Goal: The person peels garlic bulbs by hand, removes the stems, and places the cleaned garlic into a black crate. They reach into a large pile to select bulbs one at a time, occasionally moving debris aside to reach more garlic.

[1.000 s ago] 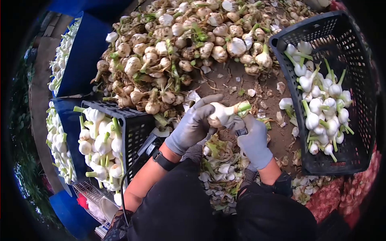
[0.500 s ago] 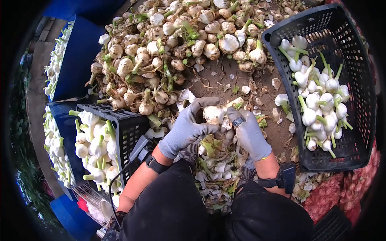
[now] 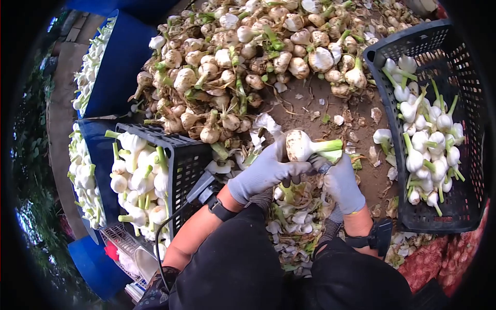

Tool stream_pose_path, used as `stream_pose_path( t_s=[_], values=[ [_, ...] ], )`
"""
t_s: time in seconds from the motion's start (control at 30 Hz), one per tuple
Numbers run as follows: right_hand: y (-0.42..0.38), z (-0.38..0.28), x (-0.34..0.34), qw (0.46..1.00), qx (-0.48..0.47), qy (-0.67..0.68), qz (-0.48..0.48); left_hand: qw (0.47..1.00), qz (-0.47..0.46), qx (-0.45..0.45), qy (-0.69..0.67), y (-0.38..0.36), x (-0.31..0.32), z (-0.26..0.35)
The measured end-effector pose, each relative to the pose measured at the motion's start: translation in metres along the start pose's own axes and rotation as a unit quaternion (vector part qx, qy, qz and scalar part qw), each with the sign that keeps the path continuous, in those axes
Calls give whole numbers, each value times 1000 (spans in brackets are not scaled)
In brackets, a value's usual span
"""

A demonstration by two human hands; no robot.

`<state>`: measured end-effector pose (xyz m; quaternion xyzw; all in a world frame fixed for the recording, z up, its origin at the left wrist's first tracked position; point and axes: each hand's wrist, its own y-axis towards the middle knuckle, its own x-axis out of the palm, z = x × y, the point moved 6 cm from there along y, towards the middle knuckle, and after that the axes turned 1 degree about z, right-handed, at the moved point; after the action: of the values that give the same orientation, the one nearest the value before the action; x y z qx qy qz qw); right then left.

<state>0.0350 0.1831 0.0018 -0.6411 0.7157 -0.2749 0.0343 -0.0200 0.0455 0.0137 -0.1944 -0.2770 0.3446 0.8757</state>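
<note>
A garlic bulb [image 3: 299, 146] with white and brown-stained skin lies across my two gloved hands, its cut green stem pointing right. Around the bulb's left side and underside, my left hand [image 3: 258, 174] is closed. My right hand [image 3: 343, 185] is closed at the stem end, where a pale strip of skin hangs against the thumb. A small dark metal piece [image 3: 324, 168] is worn on that thumb. Some right fingertips are hidden below the bulb. Peeled skins [image 3: 294, 222] lie between my feet.
A heap of unpeeled garlic [image 3: 206, 72] spreads ahead on the soil. To the right stands a black crate [image 3: 380, 98] holding cleaned bulbs. Another full black crate [image 3: 181, 155] and blue tubs [image 3: 121, 62] stand left. Red mesh sacks [image 3: 423, 263] lie at lower right.
The bulb's near-right skin has come loose, showing a whiter neck and green stem. My right hand has moved down from above the stem to beside it. The whole view has shifted slightly.
</note>
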Motion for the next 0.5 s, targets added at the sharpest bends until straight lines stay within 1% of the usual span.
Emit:
stream_pose_path(
  t_s=[0.03, 0.07, 0.1, 0.13, 0.17, 0.2, 0.23, 0.27, 0.3, 0.33, 0.37, 0.4, 0.43, 0.47, 0.5],
  values=[
    [0, 4, -4, 999, 38, -26, 24, 1000, -14, 21, -8, -5, 1, 4],
    [0, 8, -8, 994, 77, -53, 49, 1000, -12, 21, -8, -1, -8, -7],
    [-1, 13, -6, 997, 61, -25, 45, 994, 14, 103, 33, 5, -17, -2],
    [-8, 15, -3, 997, 63, -25, 43, 979, 41, 183, 74, 6, -25, 3],
    [-16, 14, 5, 998, 59, 5, 12, 976, 84, 162, 121, 5, -32, -3],
    [-19, 14, 12, 998, 54, 36, -20, 971, 138, 165, 101, 10, -44, -13],
    [-18, 13, 11, 998, 25, -52, -29, 974, 112, 146, 132, 5, -32, 2],
    [-15, 11, 9, 998, 25, -50, -31, 975, 84, 124, 164, 0, -19, 16],
    [-12, 1, 8, 989, -12, -140, -36, 854, 53, 339, 391, -8, -5, 36],
    [-11, -6, 8, 971, -52, -230, -42, 854, 53, 338, 391, -9, -5, 36],
    [-12, 0, 7, 975, -50, -212, -40, 919, 35, 225, 321, -1, -9, 26],
    [-13, -3, 6, 975, -48, -213, -37, 964, 15, 107, 243, 3, -10, 12],
    [-14, -12, 3, 932, -71, -355, -5, 979, 58, 96, 168, 3, -17, 7],
    [-14, -19, -2, 866, -88, -491, 27, 987, 99, 83, 91, 2, -24, 0],
    [-8, -10, -22, 843, -85, -519, 114, 994, 80, 68, -12, -2, -19, 3]
  ],
)
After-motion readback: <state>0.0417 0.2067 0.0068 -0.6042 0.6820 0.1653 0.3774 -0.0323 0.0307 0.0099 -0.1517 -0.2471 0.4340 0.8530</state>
